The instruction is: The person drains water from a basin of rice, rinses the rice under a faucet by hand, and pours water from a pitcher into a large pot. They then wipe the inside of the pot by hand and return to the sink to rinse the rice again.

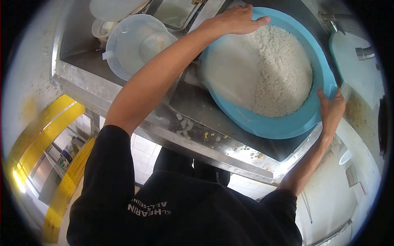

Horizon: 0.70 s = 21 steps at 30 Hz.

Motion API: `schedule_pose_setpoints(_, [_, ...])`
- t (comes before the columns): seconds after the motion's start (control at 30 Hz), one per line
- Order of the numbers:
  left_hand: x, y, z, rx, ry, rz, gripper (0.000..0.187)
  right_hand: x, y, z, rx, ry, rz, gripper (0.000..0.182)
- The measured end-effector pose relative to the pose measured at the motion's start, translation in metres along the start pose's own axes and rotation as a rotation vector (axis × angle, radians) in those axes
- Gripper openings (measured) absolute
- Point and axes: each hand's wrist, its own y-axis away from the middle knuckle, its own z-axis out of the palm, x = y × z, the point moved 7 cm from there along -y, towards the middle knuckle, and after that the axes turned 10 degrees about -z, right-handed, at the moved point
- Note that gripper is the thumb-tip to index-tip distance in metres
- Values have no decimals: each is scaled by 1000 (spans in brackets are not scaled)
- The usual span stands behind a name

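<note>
A large light-blue basin (273,130) stands in the metal sink, held at its rim by both hands. White grains that look like rice (283,69) fill its right part, while cloudy whitish water (232,69) lies on the left. My left hand (240,20) is closed over the far rim, its thumb reaching inside toward the grains. At the right side, my right hand (331,108) grips the rim, with the thumb on top and some fingers hidden behind the wall.
Left of the basin sits a translucent plastic bucket (123,45), partly behind my left forearm. A metal tray (174,14) lies at the back. Faucets (365,53) project from the right. The wet steel counter edge (213,158) runs before my body.
</note>
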Motion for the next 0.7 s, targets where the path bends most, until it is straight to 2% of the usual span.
schedule_pose_setpoints(0.33, [-1,0,0,41,4,14,95,-2,1,0,-3,-37,0,41])
schedule_pose_setpoints(0.53, [2,9,-6,-15,5,-51,97,-8,2,-3,23,-6,-9,40])
schedule_pose_setpoints(0.6, [6,16,-10,-86,-18,-73,99,-10,2,-4,27,-51,-17,34])
schedule_pose_setpoints(0.7, [4,13,-6,-54,-42,-85,97,-12,2,-4,32,-47,-9,34])
